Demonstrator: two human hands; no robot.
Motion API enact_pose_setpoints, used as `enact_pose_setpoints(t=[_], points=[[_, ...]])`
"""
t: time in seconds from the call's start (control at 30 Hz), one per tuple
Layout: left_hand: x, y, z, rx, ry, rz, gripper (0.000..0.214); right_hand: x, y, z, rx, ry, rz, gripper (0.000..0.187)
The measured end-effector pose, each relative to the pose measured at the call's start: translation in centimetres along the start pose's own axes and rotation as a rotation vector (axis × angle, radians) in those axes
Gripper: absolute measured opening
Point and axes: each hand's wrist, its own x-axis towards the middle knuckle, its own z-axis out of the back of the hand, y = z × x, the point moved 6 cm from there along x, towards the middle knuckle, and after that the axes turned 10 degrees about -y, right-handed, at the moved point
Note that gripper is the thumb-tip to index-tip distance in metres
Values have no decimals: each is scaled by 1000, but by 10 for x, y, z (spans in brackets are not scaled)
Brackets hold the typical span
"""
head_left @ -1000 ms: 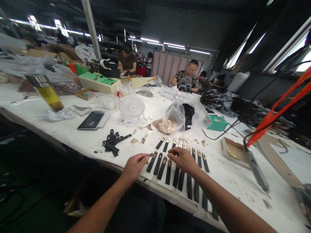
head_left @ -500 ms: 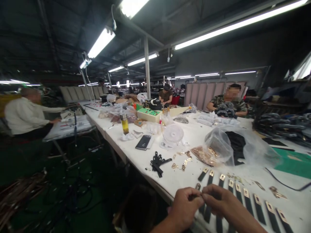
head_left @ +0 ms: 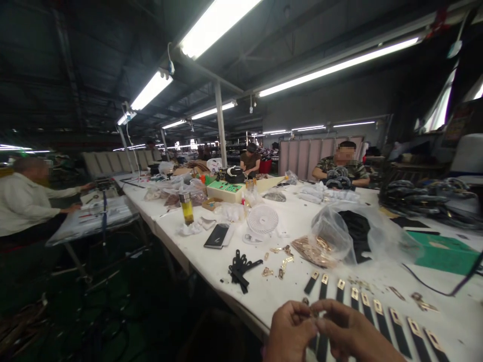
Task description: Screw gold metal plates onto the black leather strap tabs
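My left hand (head_left: pixel 292 329) and my right hand (head_left: pixel 352 327) meet at the near edge of the table, fingertips pinched together. A small metal tip (head_left: pixel 305 301) shows just above my left fingers, and a dark strap end lies below them; it looks like a black strap with a metal fitting. What my right fingers pinch is mostly hidden. Beside and beyond my right hand lies a row of black straps (head_left: pixel 383 322) with gold metal end fittings. A pile of black straps (head_left: pixel 241 269) and loose gold fittings (head_left: pixel 281 266) lie farther left.
Behind the fittings are a plastic bag (head_left: pixel 328 229), a white fan (head_left: pixel 263 220), a dark phone-like slab (head_left: pixel 218 236) and a bottle of yellow liquid (head_left: pixel 186 208). A green box (head_left: pixel 445 251) stands at right. Other people sit at the far side and at a left table.
The view has tilted up and turned slightly right, so the table sits lower and farther left. My hands stay pinched together in nearly the same place over the straps.
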Motion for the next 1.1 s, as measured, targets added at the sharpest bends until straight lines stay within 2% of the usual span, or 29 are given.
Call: enact_pose_setpoints(t=[0.17,0.4,0.57,0.7,0.8,0.9,0.97,1.1], points=[[-2,-3,-4,12,25,-32,50,1,0,3,21,-44,-9,63],[-13,-15,-22,287,96,-90,54,9,-6,14,57,-120,-10,57],[-20,-25,-33,280,165,-90,46,8,0,27,21,-196,6,53],[-23,-45,-36,358,71,-130,44,-2,18,39,-18,-190,66,49],[-18,-51,-43,386,108,-118,45,-3,25,54,-21,-187,65,45],[-5,-50,-42,396,95,-128,48,2,20,84,-68,-266,54,36],[8,-49,-34,419,45,-151,49,5,10,106,-179,-324,27,28],[39,-42,-8,502,-87,-178,45,11,-20,130,-454,-283,-77,24]])
